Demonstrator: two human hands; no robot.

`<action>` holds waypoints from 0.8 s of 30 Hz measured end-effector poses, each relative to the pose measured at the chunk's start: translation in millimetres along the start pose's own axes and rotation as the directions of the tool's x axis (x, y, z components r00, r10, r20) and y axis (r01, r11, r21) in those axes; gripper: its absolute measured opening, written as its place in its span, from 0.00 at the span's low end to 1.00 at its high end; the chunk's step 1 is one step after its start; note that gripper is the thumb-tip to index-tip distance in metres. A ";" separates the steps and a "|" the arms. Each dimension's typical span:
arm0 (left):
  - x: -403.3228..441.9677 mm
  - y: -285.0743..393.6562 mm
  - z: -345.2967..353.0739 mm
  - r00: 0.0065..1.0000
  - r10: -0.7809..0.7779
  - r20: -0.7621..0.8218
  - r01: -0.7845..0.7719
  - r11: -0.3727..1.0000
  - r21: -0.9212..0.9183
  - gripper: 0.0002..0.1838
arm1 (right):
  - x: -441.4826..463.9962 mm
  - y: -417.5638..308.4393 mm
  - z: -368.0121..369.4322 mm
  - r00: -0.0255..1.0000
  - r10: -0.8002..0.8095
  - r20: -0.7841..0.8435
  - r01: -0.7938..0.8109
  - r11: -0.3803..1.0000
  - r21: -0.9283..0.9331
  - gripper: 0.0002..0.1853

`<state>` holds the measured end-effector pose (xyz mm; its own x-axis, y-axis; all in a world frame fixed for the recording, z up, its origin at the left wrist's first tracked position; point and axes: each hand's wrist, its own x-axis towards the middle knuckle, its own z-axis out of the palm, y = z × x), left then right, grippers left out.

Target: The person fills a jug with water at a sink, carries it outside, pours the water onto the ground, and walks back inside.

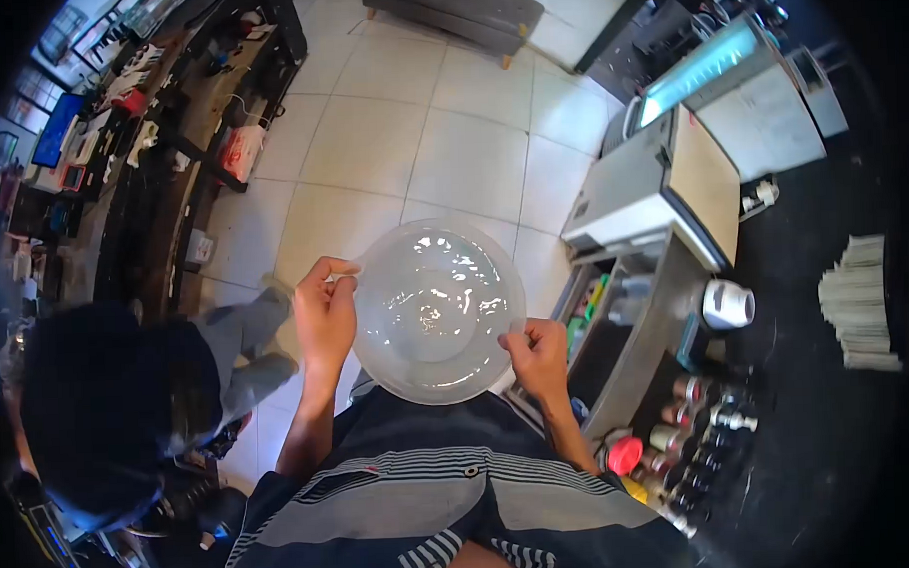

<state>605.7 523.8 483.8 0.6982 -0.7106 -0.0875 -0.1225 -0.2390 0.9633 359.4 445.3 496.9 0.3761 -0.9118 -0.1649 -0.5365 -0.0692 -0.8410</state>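
A round, translucent plastic bowl or lid point(437, 310) is held out in front of my body, above the tiled floor, with bright reflections across its surface. My left hand point(327, 310) pinches its rim at the left, fingers bent over the edge. At the lower right of the rim, my right hand point(537, 357) grips it between thumb and fingers. Whether the shiny surface is liquid or bare plastic I cannot tell.
A person in dark clothes point(118, 406) stands close at the left, beside a cluttered shelf point(198, 113). At right are a white cabinet point(636, 182), an open shelf unit point(637, 338), bottles point(680, 446) and stacked papers point(861, 305). A grey bench point(455, 14) stands ahead.
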 end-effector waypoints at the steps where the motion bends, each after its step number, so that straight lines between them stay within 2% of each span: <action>1: 25.3 0.1 7.3 1.000 -0.028 0.000 0.027 0.999 -0.043 0.06 | 29.2 -2.6 1.7 1.000 -0.020 -0.009 0.021 1.000 0.012 0.12; 3: 80.8 5.9 19.5 0.999 -0.043 -0.001 0.043 0.998 -0.035 0.06 | 83.0 -4.3 10.5 1.000 0.016 -0.027 -0.013 0.996 0.091 0.12; 5: 133.2 19.6 34.5 0.997 -0.079 -0.011 0.079 0.997 -0.026 0.06 | 137.0 -19.6 8.4 1.000 0.028 -0.004 -0.028 0.999 0.037 0.12; 6: 163.6 17.6 40.8 1.000 -0.007 -0.029 0.008 1.000 0.005 0.06 | 164.6 -31.4 9.6 1.000 0.012 -0.016 -0.011 1.000 0.023 0.12; 11: 304.5 41.8 68.6 0.999 -0.004 -0.048 0.004 1.000 0.005 0.06 | 304.2 -63.7 18.8 0.999 0.044 -0.021 -0.041 0.991 0.129 0.13; 13: 359.5 45.0 81.5 0.992 0.097 -0.081 -0.100 0.995 -0.030 0.05 | 365.8 -68.5 21.1 0.998 0.051 0.027 -0.054 0.992 0.118 0.13; 14: 383.7 55.4 83.2 0.998 0.021 -0.051 -0.021 1.000 -0.015 0.05 | 395.4 -71.8 24.3 0.998 0.058 0.038 -0.063 0.986 0.153 0.13; 15: 411.8 57.5 88.8 0.996 0.023 -0.091 -0.024 1.000 -0.017 0.05 | 428.0 -77.0 26.0 0.997 0.060 0.046 -0.068 0.980 0.186 0.13; 16: 441.7 58.6 95.1 0.994 0.021 -0.107 -0.023 1.000 -0.019 0.05 | 462.4 -84.3 24.5 0.997 0.014 0.081 -0.024 0.991 0.130 0.13; 19: 523.6 75.4 111.2 0.984 -0.013 -0.176 0.013 1.000 0.001 0.05 | 561.9 -97.6 33.5 0.990 0.007 0.138 -0.031 0.984 0.175 0.13; 22: 602.4 85.3 122.7 0.969 -0.030 -0.243 0.028 1.000 -0.010 0.05 | 662.9 -122.8 33.9 0.970 -0.093 0.224 0.063 0.988 0.139 0.13; 24: 656.4 99.1 128.0 0.957 -0.054 -0.286 0.047 0.998 -0.031 0.05 | 729.4 -148.0 40.1 0.968 -0.137 0.212 0.107 0.983 0.149 0.13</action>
<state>961.5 -51.1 489.2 0.8761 -0.4780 -0.0628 -0.0678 -0.2512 0.9656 743.4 -193.4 480.5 0.5974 -0.7871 -0.1536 -0.3751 -0.1050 -0.9210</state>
